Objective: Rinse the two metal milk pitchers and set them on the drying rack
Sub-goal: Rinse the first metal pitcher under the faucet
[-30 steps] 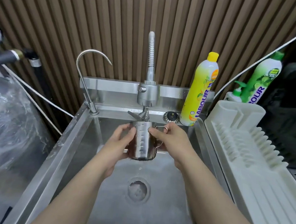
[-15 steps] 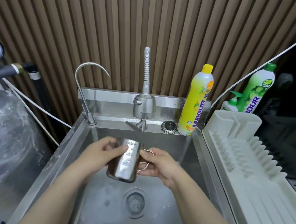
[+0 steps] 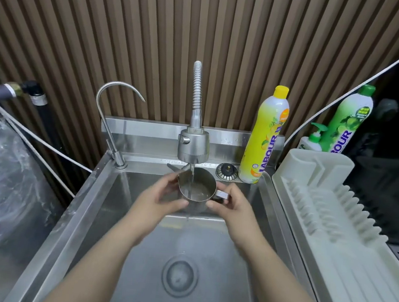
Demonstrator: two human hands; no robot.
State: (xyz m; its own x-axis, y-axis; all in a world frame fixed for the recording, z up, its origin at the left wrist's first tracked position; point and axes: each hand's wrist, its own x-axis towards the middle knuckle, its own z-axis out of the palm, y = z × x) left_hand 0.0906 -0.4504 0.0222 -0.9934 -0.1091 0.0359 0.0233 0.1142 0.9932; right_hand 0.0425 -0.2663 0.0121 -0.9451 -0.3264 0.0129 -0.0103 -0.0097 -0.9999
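One metal milk pitcher [image 3: 196,187] is held upright over the steel sink [image 3: 96,204], right under the spray faucet [image 3: 193,147]. A thin stream of water runs into its open mouth. My left hand [image 3: 162,199] grips the pitcher's left wall. My right hand [image 3: 231,206] holds its right side, fingers at the handle. The white drying rack [image 3: 332,224] stands to the right of the sink with nothing on it. A second pitcher is not in view.
A thin gooseneck tap [image 3: 114,108] rises at the sink's back left. A yellow dish soap bottle [image 3: 264,137] and a sink strainer plug [image 3: 225,171] sit on the back ledge. Green bottles [image 3: 347,123] stand behind the rack. The drain [image 3: 179,279] lies in the basin.
The pitcher was tipped on its side low in the basin half a second ago; now it is turned upright and lifted under the faucet, with water running into it.
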